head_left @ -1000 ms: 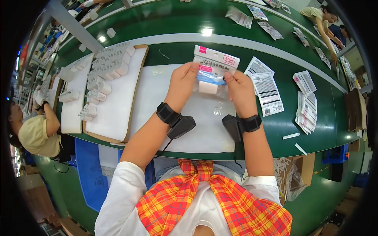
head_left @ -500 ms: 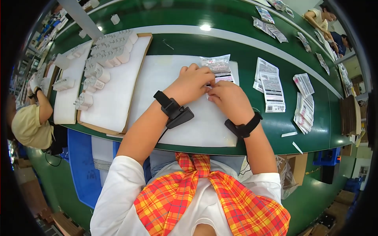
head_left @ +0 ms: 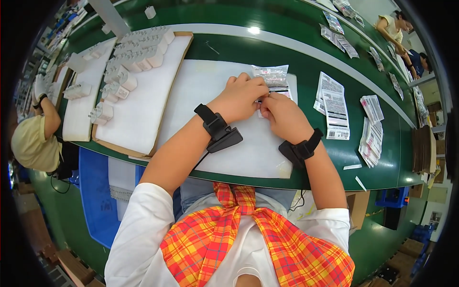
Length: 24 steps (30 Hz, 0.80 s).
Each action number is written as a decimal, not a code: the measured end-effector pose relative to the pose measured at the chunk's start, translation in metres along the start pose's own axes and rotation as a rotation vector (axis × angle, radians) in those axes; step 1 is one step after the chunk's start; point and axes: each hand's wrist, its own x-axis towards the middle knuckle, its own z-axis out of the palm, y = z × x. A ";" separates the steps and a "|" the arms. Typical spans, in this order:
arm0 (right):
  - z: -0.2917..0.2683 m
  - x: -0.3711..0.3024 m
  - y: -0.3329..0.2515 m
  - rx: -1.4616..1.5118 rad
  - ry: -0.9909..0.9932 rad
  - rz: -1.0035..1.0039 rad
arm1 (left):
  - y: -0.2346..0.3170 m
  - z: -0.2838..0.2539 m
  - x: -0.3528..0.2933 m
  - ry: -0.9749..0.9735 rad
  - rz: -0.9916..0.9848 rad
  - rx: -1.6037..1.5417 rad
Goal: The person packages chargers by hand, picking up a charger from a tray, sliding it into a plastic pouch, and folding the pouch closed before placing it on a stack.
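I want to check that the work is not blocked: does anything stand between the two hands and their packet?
Nothing visible does. The left hand and the right hand meet at the near end of the packet, over the white sheet. Other packets lie apart, to the right. What the hands cover cannot be seen.

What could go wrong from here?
The left hand and right hand meet at the near end of the package, so it might crease. The left forearm passes close to the near corner of the cardboard tray; a bump could shift the white chargers. The white strip by the edge of the green table may slip off.
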 end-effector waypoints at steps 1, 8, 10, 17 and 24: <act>-0.003 -0.003 0.000 -0.004 0.008 0.002 | 0.000 0.001 0.001 -0.016 0.005 0.006; -0.095 -0.161 0.017 0.433 0.357 0.352 | -0.001 -0.006 -0.008 -0.009 0.022 -0.061; -0.121 -0.268 0.025 0.483 0.591 0.654 | 0.009 -0.015 -0.009 -0.006 0.027 -0.066; -0.087 -0.433 0.002 -0.510 0.153 1.417 | 0.022 -0.007 0.002 0.070 0.021 0.054; -0.090 -0.127 -0.046 0.082 0.160 0.361 | 0.017 0.001 -0.003 0.207 0.088 0.273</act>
